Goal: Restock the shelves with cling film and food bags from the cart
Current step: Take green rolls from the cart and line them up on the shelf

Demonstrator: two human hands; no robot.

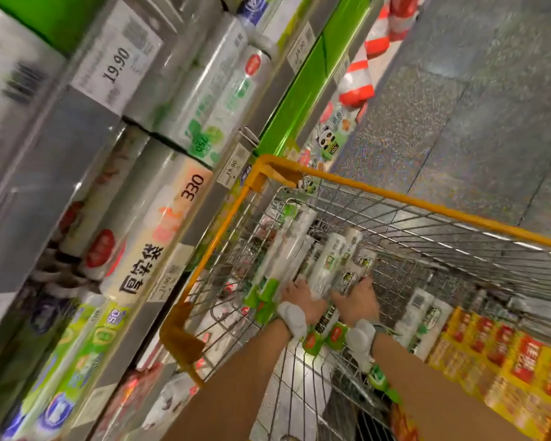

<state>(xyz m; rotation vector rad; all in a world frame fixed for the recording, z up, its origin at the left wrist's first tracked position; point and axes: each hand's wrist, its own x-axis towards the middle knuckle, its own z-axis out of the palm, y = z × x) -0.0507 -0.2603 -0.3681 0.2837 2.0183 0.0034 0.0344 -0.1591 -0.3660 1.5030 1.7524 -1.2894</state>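
- A wire cart (395, 195) with an orange rim fills the centre and right of the tilted, blurred frame, standing just beside the shelves (61, 148) that run along the left.
- Two bare arms reach in from the bottom edge, each with a white wristband (293, 316).
- The left hand (299, 296) is low in the centre, inside the cart. Its grip is curled over the end of a clear-wrapped roll (283, 249) with a green label.
- The right hand (358, 302) is just right of it. Its grip is curled over the end of a panda roll (358, 265).
- A white roll (326, 262) stands between the two hands; more rolls lie around them in the cart.
- On the shelves at the left are stacked rolls, one bag roll (159, 227) marked 330, and a price tag (115, 58) reading 19.90.
- Speckled grey floor (474, 90) shows at the upper right.
- Yellow and red boxes (506, 361) sit at the lower right, beyond the cart.
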